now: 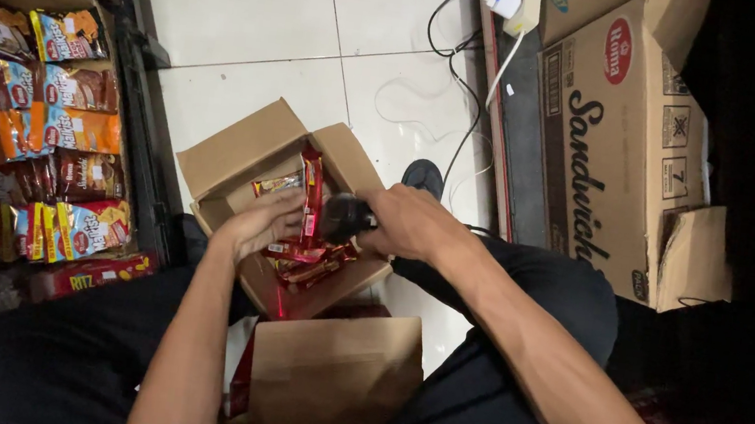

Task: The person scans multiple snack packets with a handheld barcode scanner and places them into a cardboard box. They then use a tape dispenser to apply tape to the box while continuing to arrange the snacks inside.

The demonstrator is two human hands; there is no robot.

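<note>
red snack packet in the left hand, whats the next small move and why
Probably tilt the red packet a little to face the black handheld device in the right hand. The left hand holds it upright over the open carton, and a red glow falls lower, on the flap below the packets.

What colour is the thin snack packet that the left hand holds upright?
Red; the snack packet in the left hand shows best in the head view.

- A long red snack packet is held upright over an open brown carton.
- More red packets are piled inside it.
- Colourful snack bags are stacked on shelves at the left.
- A large printed brown carton is stood at the right.
</note>
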